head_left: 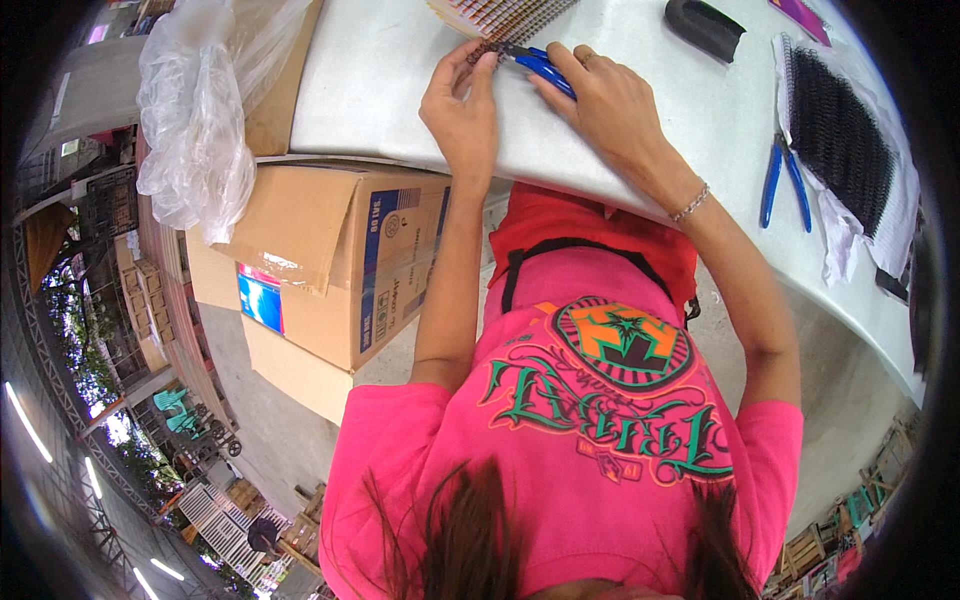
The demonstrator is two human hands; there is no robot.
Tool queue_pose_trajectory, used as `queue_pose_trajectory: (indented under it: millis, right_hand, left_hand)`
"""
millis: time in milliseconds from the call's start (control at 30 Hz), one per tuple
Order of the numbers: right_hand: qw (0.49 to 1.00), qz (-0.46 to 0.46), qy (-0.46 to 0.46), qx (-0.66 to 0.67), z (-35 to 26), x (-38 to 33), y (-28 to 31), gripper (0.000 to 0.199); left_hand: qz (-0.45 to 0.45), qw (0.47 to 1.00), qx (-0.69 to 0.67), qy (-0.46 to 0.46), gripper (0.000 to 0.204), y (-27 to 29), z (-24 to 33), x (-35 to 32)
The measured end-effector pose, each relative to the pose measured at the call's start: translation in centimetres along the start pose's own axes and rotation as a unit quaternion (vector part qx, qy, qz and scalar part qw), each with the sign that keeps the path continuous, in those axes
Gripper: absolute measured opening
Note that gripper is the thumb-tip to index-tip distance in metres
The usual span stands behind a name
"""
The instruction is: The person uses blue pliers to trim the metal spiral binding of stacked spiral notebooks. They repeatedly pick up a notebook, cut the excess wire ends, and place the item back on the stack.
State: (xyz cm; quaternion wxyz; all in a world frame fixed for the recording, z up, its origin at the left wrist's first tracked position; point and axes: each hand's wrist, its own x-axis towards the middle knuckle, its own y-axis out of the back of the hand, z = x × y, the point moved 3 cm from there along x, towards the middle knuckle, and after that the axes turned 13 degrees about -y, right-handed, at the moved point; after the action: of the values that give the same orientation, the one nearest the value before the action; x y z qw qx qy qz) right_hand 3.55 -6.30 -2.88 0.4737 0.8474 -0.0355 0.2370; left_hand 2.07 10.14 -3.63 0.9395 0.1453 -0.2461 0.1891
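Note:
At the far edge of the view, a spiral-bound notebook (507, 14) lies on the white table (370, 90), its row of wire coils facing me. My left hand (462, 122) pinches the near corner of the notebook at the end of its coil. In my right hand (612, 108) is a pair of blue-handled pliers (545, 70), with the jaws pointing left and meeting the coil end beside my left fingertips. Exactly what the jaws grip is too small to tell.
Right on the table lie a second blue-handled pliers (773, 186), a bundle of black spiral coils (840, 135) on white wrapping, a dark curved piece (706, 30) and a purple-covered item (803, 20). An open cardboard box (345, 265) and clear plastic bag (195, 120) stand left.

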Motion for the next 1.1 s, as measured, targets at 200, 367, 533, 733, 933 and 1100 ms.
queue_pose_trajectory:
  millis: [200, 367, 533, 733, 933, 1100]
  right_hand:
    - [0.999, 0.012, -0.001, -0.039, 0.2, -0.9, 0.7, 0.039]
    - [0.999, 0.011, -0.004, -0.037, 0.4, -1.1, 0.5, 0.046]
    - [0.999, 0.021, 0.008, -0.043, 0.4, -0.9, 0.0, 0.045]
    - [0.999, 0.011, 0.006, -0.040, 0.5, -0.8, 0.0, 0.046]
    - [0.999, 0.017, 0.013, -0.041, 0.3, -0.7, 0.1, 0.041]
    - [1.000, -0.013, 0.004, -0.026, 0.2, -0.3, -0.1, 0.032]
  left_hand:
    - [0.041, 0.997, -0.051, 0.027, 0.030, 0.2, 0.2, -0.2]
    - [0.013, 0.999, -0.040, 0.024, 0.030, 0.2, 0.4, -0.1]
    - [-0.012, 1.000, 0.023, -0.008, 0.024, 0.3, -0.3, -0.2]
    - [-0.009, 1.000, 0.025, -0.004, 0.028, 0.3, -0.4, -0.3]
    - [-0.002, 0.999, 0.033, -0.007, 0.028, 0.2, -0.3, -0.3]
    - [-0.002, 1.000, 0.024, 0.000, 0.027, 0.1, -0.5, -0.3]
